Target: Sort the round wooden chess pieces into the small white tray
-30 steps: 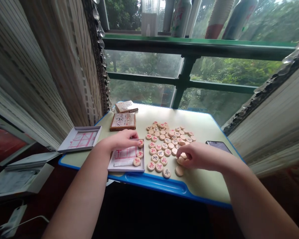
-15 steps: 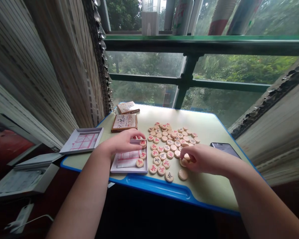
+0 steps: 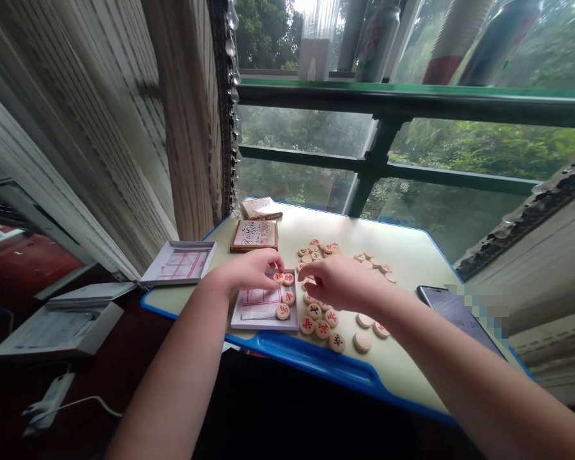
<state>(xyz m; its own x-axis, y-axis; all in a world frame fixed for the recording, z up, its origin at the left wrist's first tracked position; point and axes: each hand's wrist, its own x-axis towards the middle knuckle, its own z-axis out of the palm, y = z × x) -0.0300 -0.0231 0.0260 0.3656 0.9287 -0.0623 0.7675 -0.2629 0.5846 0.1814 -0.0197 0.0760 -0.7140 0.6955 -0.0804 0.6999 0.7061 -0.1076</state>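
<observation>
My left hand (image 3: 255,271) is over the shallow white box (image 3: 264,324), thumb and fingers curled around a round wooden Chinese chess piece (image 3: 278,277) with a red character. Beside that piece, along the box's right side, lie more red-marked pieces (image 3: 288,297). A printed paper board (image 3: 259,306) shows on the box bottom. My right hand (image 3: 342,282) hovers just right of the box, above the spread of loose pieces (image 3: 322,328). Its thumb and forefinger are apart, and I see nothing between them. It hides part of the pile.
Two small decorated boxes (image 3: 254,234) are at the table's back left. A white box lid (image 3: 178,262) lies at the left edge. A phone (image 3: 453,313) rests on the right side. Several cans and cups stand on the window ledge (image 3: 412,92).
My right hand has moved left from the pile to the box. Another red piece now lies in the box's upper right corner. The view has shifted slightly.
</observation>
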